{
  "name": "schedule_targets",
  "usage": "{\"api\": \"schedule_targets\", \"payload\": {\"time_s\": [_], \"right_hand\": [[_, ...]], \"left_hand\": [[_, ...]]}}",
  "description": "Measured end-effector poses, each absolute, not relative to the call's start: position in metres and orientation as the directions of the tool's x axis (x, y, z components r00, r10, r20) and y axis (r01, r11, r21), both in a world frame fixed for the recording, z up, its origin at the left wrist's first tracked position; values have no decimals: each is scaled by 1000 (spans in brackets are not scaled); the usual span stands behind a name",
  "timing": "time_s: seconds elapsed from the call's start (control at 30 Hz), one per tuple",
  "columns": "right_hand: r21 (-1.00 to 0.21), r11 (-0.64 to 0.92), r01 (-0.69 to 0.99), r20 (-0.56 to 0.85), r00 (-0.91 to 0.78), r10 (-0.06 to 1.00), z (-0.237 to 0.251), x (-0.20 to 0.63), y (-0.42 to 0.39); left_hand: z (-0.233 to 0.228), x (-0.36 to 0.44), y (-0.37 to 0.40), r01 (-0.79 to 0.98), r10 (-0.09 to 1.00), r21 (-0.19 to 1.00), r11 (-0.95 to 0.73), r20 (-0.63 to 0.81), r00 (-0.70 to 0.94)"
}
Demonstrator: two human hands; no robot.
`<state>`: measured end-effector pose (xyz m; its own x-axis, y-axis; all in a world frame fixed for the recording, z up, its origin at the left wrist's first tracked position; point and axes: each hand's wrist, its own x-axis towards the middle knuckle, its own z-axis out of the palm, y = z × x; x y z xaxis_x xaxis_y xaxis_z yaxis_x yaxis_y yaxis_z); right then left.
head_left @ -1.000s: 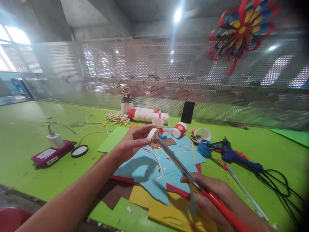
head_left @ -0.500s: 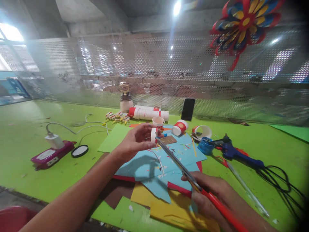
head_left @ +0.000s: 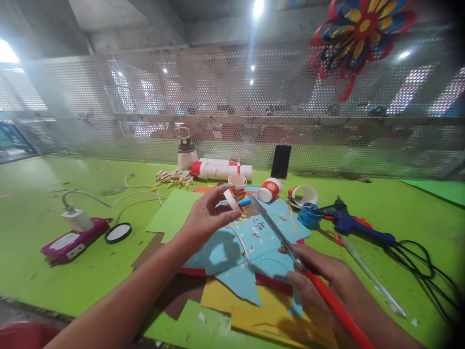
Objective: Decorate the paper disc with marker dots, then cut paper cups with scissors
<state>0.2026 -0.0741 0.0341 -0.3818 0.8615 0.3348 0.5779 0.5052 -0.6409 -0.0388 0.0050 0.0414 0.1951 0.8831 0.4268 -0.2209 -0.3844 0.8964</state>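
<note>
My left hand (head_left: 208, 215) pinches a small white paper piece with red edges (head_left: 231, 199), a curved strip like part of a cup, held above the blue paper sheets. Scissors with red handles (head_left: 281, 237) lie in my right hand (head_left: 323, 286), blades pointing up and left. Their tips are apart from the white piece, a little to its right. Beneath both hands, small coloured scraps are strewn over the blue paper (head_left: 225, 247). A thin white curved strip (head_left: 241, 242) rests there too.
A paper cup (head_left: 237, 182), a red-and-white cup (head_left: 270, 189) and a phone (head_left: 281, 161) stand behind. Right: blue tape (head_left: 308, 216), a glue gun (head_left: 363, 232) with black cable. Left: a purple power strip (head_left: 76, 241) with a charger. White tubes (head_left: 223, 170) lie at the back.
The scissor blades have come away from the white piece, moving right. My left hand has tilted the piece. The whole view has shifted slightly.
</note>
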Motion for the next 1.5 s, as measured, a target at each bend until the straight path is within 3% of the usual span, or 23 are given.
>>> {"api": "schedule_targets", "payload": {"time_s": [0.3,0.57,0.8,1.0,1.17,1.5], "right_hand": [[-321,510,798,424,-360,831,21,200,-76],[-102,531,841,536,-403,742,20,206,-72],[-53,520,853,531,-417,738,17,208,-72],[-31,501,865,494,-422,760,17,210,-70],[17,476,879,483,-424,766,18,212,-72],[16,481,876,424,-442,791,19,215,-70]], "left_hand": [[34,-34,9,-78,889,889,-452,456,43],[31,-31,6,38,877,878,-477,474,73],[25,-35,9,219,830,804,-553,555,58],[26,-39,9,465,709,596,-654,697,103],[28,-41,6,589,658,459,-665,733,171],[27,-40,8,564,665,474,-676,722,190]]}}
